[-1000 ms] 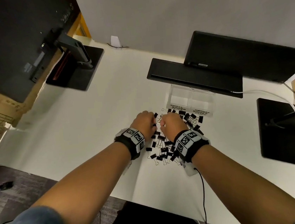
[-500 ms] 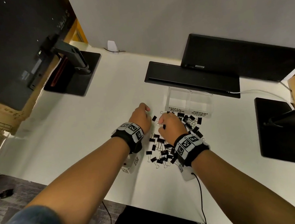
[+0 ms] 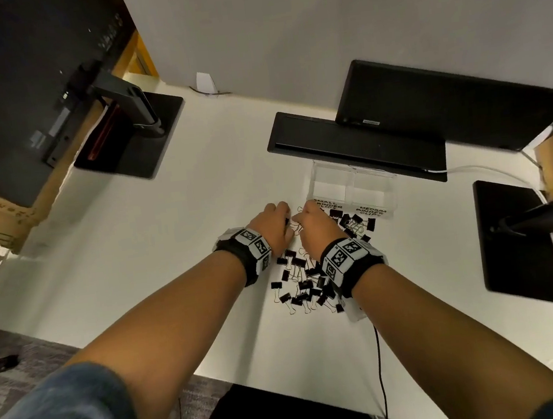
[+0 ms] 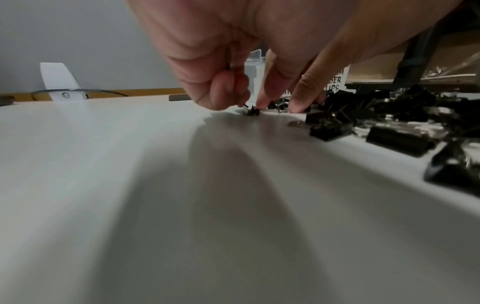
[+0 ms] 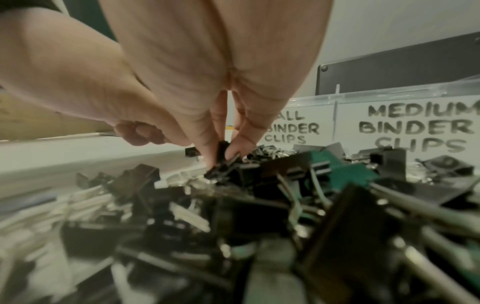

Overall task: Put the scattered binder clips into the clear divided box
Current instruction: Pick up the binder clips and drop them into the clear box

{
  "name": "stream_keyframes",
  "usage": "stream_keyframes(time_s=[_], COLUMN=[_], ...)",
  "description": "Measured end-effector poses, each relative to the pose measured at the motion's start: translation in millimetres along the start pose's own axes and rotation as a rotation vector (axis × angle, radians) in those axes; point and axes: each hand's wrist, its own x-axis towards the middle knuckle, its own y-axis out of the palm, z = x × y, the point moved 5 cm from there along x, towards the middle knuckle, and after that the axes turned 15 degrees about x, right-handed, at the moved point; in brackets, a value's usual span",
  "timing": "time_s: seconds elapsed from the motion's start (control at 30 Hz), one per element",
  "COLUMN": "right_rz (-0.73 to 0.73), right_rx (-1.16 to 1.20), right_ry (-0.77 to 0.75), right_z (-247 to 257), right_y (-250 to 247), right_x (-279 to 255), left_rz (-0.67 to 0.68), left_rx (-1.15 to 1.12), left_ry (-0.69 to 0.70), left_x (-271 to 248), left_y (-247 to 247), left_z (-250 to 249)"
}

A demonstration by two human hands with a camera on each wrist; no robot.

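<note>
Several black binder clips (image 3: 306, 285) lie scattered on the white desk, just in front of the clear divided box (image 3: 351, 183). Its compartments are labelled small and medium binder clips (image 5: 415, 127). My left hand (image 3: 275, 225) is at the pile's far left edge. In the left wrist view its thumb and fingers (image 4: 244, 106) close round a small black clip (image 4: 252, 111) that lies on the desk. My right hand (image 3: 316, 225) is beside it, close to the box. Its thumb and finger (image 5: 221, 156) pinch a black clip (image 5: 223, 148) just above the heap.
A black keyboard (image 3: 357, 145) lies right behind the box, with a monitor (image 3: 445, 100) beyond it. Monitor stands sit at the left (image 3: 132, 139) and right (image 3: 516, 237). A cable (image 3: 380, 369) runs off the desk's near edge. Cardboard boxes flank both sides.
Both hands stay at the far end of the pile. The right hand has edged toward the box. The left hand's outstretched finger has curled in onto a clip.
</note>
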Motion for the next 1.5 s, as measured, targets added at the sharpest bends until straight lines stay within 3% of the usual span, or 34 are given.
stream_keyframes(time_s=[0.23,0.47,0.57,0.67,0.93,1.13,1.3,1.5], right_rz=[-0.031,-0.064,-0.253,-0.391,-0.404,-0.462,-0.331,-0.065], right_rx=[0.003,0.207,0.417,0.471,0.39,0.448,0.46,0.276], right_ry=[0.015,0.096,0.094,0.105,0.116,0.121,0.11,0.042], right_z=[-3,-2,-2,-9,-19,-30,-34,-33], right_y=[-3,-26,-62,-98,-115,-119,-94,-39], right_x=[-3,-11,-14,-6,5,-26,-61,-89], left_rz=[0.022,0.011,0.041,0.006,-0.19,-0.145,-0.08,-0.107], left_rx=[0.086,-0.043,-0.043,-0.085,-0.197,-0.025,0.129,0.075], left_ry=[0.003,-0.161,-0.129,-0.118,-0.068,0.042,0.088,0.114], left_x=[4,3,3,5,25,51,58,45], left_y=[2,7,9,-5,-71,-78,-68,-64], left_z=[-1,12,11,8,-34,-69,-82,-76])
